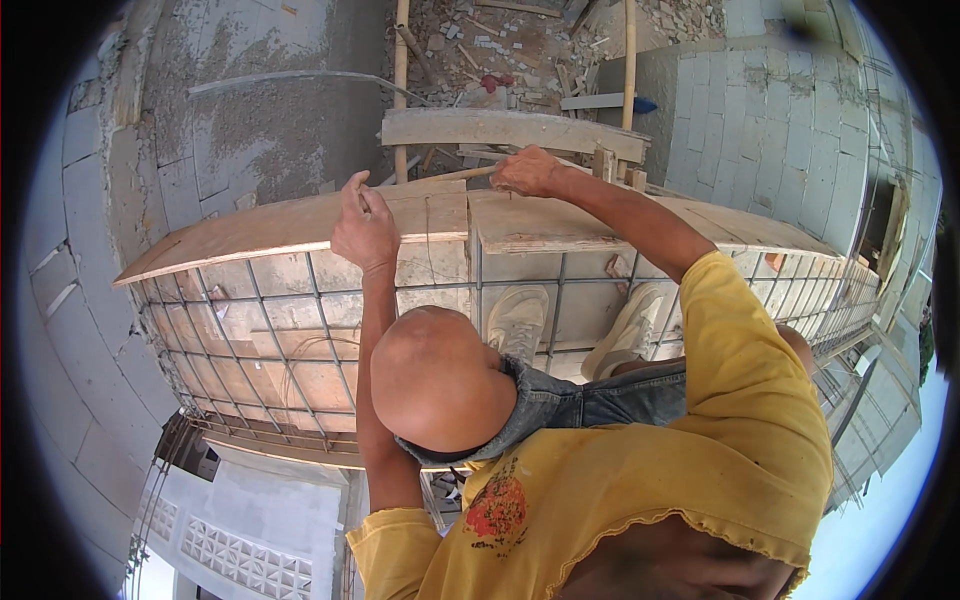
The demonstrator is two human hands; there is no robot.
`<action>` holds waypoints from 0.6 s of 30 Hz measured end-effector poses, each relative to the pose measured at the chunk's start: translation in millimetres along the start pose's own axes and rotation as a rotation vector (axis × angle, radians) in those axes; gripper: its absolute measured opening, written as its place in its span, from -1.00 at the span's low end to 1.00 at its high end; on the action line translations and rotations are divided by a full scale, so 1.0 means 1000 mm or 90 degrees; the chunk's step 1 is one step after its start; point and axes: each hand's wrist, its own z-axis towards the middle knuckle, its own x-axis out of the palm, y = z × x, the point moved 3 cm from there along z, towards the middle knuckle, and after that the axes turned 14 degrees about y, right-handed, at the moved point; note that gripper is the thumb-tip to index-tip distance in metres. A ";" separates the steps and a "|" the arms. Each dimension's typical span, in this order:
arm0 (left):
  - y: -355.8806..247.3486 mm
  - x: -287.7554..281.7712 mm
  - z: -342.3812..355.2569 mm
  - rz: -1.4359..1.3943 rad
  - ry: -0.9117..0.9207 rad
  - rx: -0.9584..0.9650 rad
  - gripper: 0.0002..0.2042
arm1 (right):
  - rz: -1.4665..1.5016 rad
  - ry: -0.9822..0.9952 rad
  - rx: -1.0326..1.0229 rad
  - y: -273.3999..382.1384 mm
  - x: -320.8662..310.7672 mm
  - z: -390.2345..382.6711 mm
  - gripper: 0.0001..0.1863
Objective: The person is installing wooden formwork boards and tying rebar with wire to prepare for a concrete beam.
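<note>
My left hand (pixel 365 225) is raised over the edge of a long plywood board (pixel 290 232), its fingers partly stretched and apart, with nothing visible in them. Further right, my right hand (pixel 528 172) is closed in a fist above the joint with a second plywood board (pixel 545 222). A thin light wooden stick (pixel 450 176) runs out leftward from that fist; its far end lies near the upper edge of the first board, and its kind cannot be made out. Just below the boards stretches a grid of steel bars (pixel 312 290).
My shoes (pixel 518 318) stand among the bars over panels. Beyond the boards, a timber plank (pixel 510 130) crosses between bamboo poles (pixel 401 60). Rubble (pixel 490 50) lies far below. Grey block walls (pixel 740 130) rise on both sides. A loose wire (pixel 430 235) hangs over the left board.
</note>
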 end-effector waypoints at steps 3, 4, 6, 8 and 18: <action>-0.004 0.002 0.004 0.002 -0.023 0.024 -0.81 | 0.028 0.050 0.063 -0.012 -0.002 0.021 -0.79; -0.002 0.000 0.003 0.006 -0.024 0.022 -0.81 | 0.041 0.109 0.105 -0.013 -0.001 0.027 -0.77; -0.003 0.002 0.002 0.014 -0.003 0.003 -0.81 | 0.056 0.113 0.163 -0.012 0.010 0.030 -0.73; -0.015 0.010 0.004 0.001 0.008 0.012 -0.80 | 0.100 0.122 0.314 -0.030 0.034 0.019 -0.82; -0.004 -0.001 0.004 0.032 -0.012 0.022 -0.81 | 0.048 -0.047 -0.016 -0.023 0.027 -0.011 -0.86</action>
